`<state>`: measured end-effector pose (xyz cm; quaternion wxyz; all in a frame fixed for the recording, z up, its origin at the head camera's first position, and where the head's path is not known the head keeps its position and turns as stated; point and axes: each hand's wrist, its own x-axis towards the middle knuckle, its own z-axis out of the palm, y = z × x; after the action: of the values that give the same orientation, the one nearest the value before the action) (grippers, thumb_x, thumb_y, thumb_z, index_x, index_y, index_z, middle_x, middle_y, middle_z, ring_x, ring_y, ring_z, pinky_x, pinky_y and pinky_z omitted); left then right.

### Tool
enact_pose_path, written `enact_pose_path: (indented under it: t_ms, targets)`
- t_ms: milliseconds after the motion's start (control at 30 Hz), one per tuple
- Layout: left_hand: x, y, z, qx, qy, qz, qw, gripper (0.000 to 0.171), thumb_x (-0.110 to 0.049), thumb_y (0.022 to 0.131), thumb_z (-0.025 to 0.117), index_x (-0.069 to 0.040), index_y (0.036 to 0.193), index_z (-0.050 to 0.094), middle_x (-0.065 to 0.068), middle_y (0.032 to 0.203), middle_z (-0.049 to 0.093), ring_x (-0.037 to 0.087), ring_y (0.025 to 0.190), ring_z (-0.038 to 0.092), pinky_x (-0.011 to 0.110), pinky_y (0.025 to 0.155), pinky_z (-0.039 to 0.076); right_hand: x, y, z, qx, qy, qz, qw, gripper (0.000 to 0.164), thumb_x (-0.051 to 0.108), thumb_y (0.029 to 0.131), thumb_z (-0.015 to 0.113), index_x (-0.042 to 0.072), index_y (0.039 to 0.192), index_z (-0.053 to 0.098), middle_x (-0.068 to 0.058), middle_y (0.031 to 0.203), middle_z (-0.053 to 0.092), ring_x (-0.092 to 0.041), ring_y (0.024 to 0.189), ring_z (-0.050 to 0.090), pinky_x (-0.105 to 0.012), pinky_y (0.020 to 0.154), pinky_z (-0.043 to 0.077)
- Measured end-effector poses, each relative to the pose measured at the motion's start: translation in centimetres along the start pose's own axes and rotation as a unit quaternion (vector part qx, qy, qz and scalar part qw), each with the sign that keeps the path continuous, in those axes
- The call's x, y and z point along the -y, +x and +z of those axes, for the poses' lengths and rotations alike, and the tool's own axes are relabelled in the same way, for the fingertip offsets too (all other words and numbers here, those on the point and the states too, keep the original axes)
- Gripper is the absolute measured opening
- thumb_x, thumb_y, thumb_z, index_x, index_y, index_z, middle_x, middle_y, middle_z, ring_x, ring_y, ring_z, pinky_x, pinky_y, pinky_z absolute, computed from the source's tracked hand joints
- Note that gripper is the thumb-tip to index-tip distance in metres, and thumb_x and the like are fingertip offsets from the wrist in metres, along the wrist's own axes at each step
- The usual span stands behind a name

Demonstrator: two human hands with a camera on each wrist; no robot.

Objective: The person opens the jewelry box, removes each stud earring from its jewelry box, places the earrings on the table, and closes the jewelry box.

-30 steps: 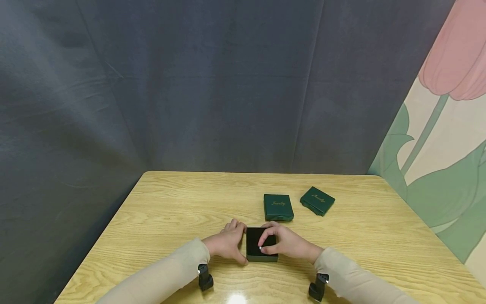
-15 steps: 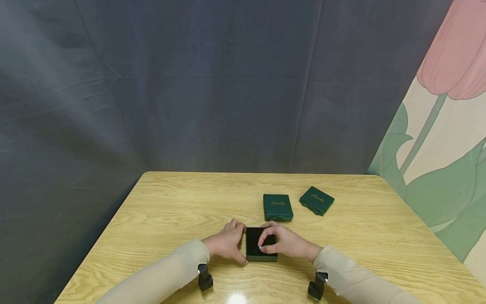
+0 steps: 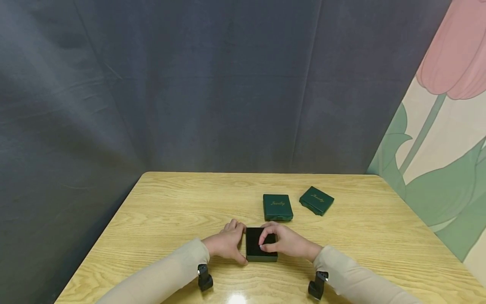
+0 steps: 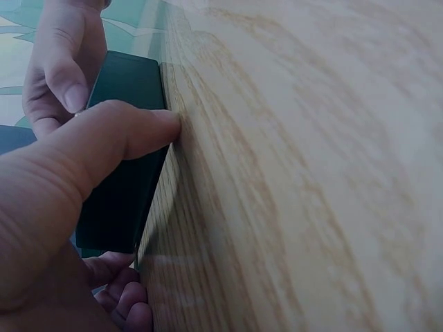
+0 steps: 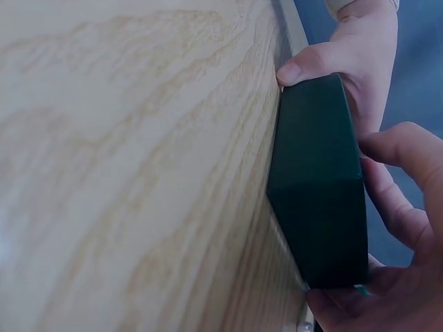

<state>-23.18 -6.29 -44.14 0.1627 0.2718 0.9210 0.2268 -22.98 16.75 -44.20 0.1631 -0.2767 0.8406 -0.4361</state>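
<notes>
A dark green box [image 3: 262, 258] with a black inside lies lidless on the table near its front edge. At its left side my left hand [image 3: 228, 242] holds it, thumb at the near corner and fingers at the far one. From the right, my right hand [image 3: 290, 242] pinches a tiny silvery piece [image 3: 260, 246] between thumb and forefinger, right over the black inside. Most of that piece is hidden by the fingertips. In the right wrist view the green box wall [image 5: 318, 138] shows, with the left thumb [image 5: 301, 69] against it.
Behind the hands, a green box [image 3: 278, 207] with gold "Jewelry" lettering sits on the wooden table [image 3: 182, 202]. A second lettered green box or lid [image 3: 317, 200] lies turned at its right. A dark curtain [image 3: 228, 93] hangs behind, and a painted wall [image 3: 455, 169] stands right.
The right thumb and forefinger have shifted very slightly up and to the right with the silvery piece. My left hand and the boxes stay put.
</notes>
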Motion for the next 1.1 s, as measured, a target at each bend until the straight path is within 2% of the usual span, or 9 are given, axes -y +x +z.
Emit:
enact_pose_path:
  t_ms: [233, 433, 533, 600, 767, 967, 1100]
  targets:
    - [0.0, 0.0, 0.0, -0.002, -0.001, 0.000, 1.0000, 0.079, -0.035, 0.063, 0.088, -0.009, 0.124, 0.045, 0.000, 0.105, 0.034, 0.016, 0.097, 0.036, 0.029, 0.086, 0.037, 0.0, -0.1, -0.4, 0.003, 0.023, 0.002, 1.000, 0.007, 0.019, 0.091, 0.067, 0.013, 0.090, 0.066, -0.014, 0.129, 0.056, -0.038, 0.132, 0.039, -0.059, 0.107, 0.028]
    - [0.0, 0.0, 0.0, 0.001, 0.003, -0.004, 1.0000, 0.079, -0.037, 0.064, 0.088, -0.010, 0.125, 0.045, 0.000, 0.108, 0.035, 0.016, 0.099, 0.037, 0.031, 0.088, 0.038, -0.2, 0.0, -0.7, -0.007, 0.043, -0.003, 0.999, 0.012, 0.020, 0.094, 0.064, 0.008, 0.095, 0.064, -0.016, 0.127, 0.058, -0.039, 0.130, 0.043, -0.056, 0.106, 0.033]
    - [0.0, 0.0, 0.0, 0.002, 0.003, -0.005, 1.0000, 0.080, -0.037, 0.063, 0.088, -0.010, 0.125, 0.045, 0.000, 0.108, 0.035, 0.016, 0.100, 0.037, 0.031, 0.089, 0.038, -0.2, 0.0, -1.1, -0.010, 0.060, -0.012, 0.998, 0.015, 0.020, 0.095, 0.062, 0.005, 0.096, 0.062, -0.020, 0.129, 0.056, -0.039, 0.130, 0.044, -0.049, 0.105, 0.038]
    - [0.0, 0.0, 0.0, 0.002, 0.005, -0.005, 1.0000, 0.079, -0.037, 0.063, 0.088, -0.010, 0.125, 0.045, 0.000, 0.108, 0.035, 0.016, 0.100, 0.038, 0.031, 0.088, 0.039, -0.2, 0.0, -1.5, -0.013, 0.076, -0.017, 0.997, 0.017, 0.020, 0.096, 0.061, 0.004, 0.097, 0.061, -0.023, 0.132, 0.054, -0.040, 0.130, 0.045, -0.041, 0.102, 0.042]
    - [-0.1, 0.0, -0.1, 0.007, 0.009, -0.008, 0.9999, 0.079, -0.037, 0.065, 0.087, -0.011, 0.126, 0.044, 0.000, 0.108, 0.035, 0.016, 0.099, 0.037, 0.030, 0.087, 0.039, 0.0, -0.5, -2.9, -0.023, 0.111, -0.028, 0.993, 0.019, 0.018, 0.096, 0.060, 0.000, 0.100, 0.058, -0.031, 0.135, 0.048, -0.045, 0.124, 0.049, -0.022, 0.089, 0.047]
    - [-0.2, -0.1, -0.1, 0.008, 0.005, -0.009, 0.9999, 0.079, -0.037, 0.066, 0.088, -0.011, 0.126, 0.044, 0.000, 0.111, 0.034, 0.016, 0.100, 0.036, 0.030, 0.087, 0.038, -0.4, -1.7, -4.6, -0.051, 0.075, -0.034, 0.995, 0.018, 0.017, 0.096, 0.060, -0.001, 0.098, 0.058, -0.032, 0.127, 0.054, -0.047, 0.115, 0.055, -0.020, 0.086, 0.049]
    - [-0.2, -0.2, -0.1, 0.007, 0.002, -0.009, 0.9999, 0.079, -0.036, 0.066, 0.088, -0.011, 0.127, 0.044, 0.000, 0.112, 0.034, 0.016, 0.100, 0.036, 0.030, 0.087, 0.038, -1.0, -2.4, -5.2, -0.066, 0.039, -0.033, 0.997, 0.016, 0.016, 0.095, 0.061, 0.000, 0.095, 0.059, -0.030, 0.119, 0.058, -0.042, 0.111, 0.059, -0.021, 0.085, 0.049]
